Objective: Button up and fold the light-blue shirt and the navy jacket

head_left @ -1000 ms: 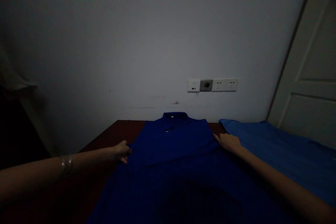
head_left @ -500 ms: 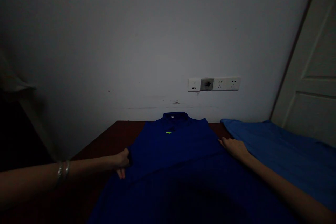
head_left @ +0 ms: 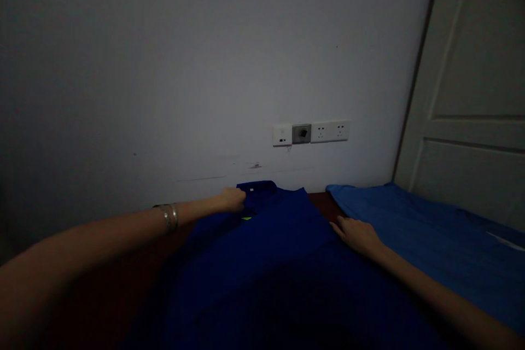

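Observation:
A deep blue collared shirt [head_left: 262, 251] lies spread on a dark red-brown table [head_left: 102, 295], its collar toward the wall. Inside the neck are a small white label and a yellow-green mark. My left hand [head_left: 233, 199], with bracelets on the wrist, is closed on the shirt at the left of the collar, and the cloth there is drawn into folds. On the shirt's right edge is my right hand [head_left: 359, 235], its fingers bent and pinching the cloth. The shirt's lower part is lost in shadow.
A lighter blue cloth [head_left: 410, 224] lies on the table's right side. Behind stands a pale wall [head_left: 184, 65] with a row of sockets and a switch [head_left: 311, 133]. A white panelled door [head_left: 476, 93] is at the right.
My left hand has gone from the shirt's left edge up to the collar, and the left side has folded inward. My right hand stays at the right edge. The view has turned slightly right.

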Action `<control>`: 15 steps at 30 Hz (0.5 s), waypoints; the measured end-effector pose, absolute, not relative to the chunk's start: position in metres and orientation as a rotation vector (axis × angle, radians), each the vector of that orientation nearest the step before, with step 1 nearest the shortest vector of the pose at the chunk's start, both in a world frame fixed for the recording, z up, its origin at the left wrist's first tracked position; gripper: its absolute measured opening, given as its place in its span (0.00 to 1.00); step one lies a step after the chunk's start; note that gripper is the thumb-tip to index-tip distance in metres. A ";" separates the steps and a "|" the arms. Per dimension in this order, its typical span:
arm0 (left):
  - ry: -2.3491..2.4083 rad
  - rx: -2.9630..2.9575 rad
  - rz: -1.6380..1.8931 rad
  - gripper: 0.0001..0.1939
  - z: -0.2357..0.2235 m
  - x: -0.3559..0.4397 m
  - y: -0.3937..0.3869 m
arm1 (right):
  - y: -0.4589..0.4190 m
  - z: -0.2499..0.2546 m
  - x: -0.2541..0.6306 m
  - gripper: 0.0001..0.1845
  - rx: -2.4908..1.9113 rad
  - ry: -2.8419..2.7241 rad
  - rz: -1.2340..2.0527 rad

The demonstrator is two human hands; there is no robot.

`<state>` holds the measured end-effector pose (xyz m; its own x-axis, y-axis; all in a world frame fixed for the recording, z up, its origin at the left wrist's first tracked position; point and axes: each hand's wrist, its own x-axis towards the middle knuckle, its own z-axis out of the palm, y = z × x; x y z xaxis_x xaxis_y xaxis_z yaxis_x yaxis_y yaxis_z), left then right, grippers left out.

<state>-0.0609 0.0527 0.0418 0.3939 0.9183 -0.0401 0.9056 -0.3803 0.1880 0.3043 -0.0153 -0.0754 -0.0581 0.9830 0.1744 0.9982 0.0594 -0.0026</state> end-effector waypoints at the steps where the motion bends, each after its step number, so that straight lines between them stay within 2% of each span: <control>1: 1.714 2.619 0.043 0.04 0.045 -0.040 0.064 | -0.017 -0.073 0.304 0.25 -2.065 -2.173 -0.157; 5: 1.685 2.833 -0.092 0.13 0.045 0.035 0.108 | -0.023 -0.068 0.305 0.25 -2.067 -2.139 -0.109; 11: 1.572 2.820 -0.039 0.11 0.016 0.116 0.159 | -0.026 -0.066 0.309 0.22 -2.049 -2.151 -0.074; 15: 1.619 2.738 0.099 0.14 -0.007 0.147 0.172 | -0.024 -0.067 0.313 0.19 -2.067 -2.157 -0.021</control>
<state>0.1465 0.1724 -0.0067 0.4806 0.8738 0.0740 0.8763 -0.4817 -0.0034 0.3129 -0.0241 -0.0666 -0.0366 0.9920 0.1205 0.9942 0.0484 -0.0959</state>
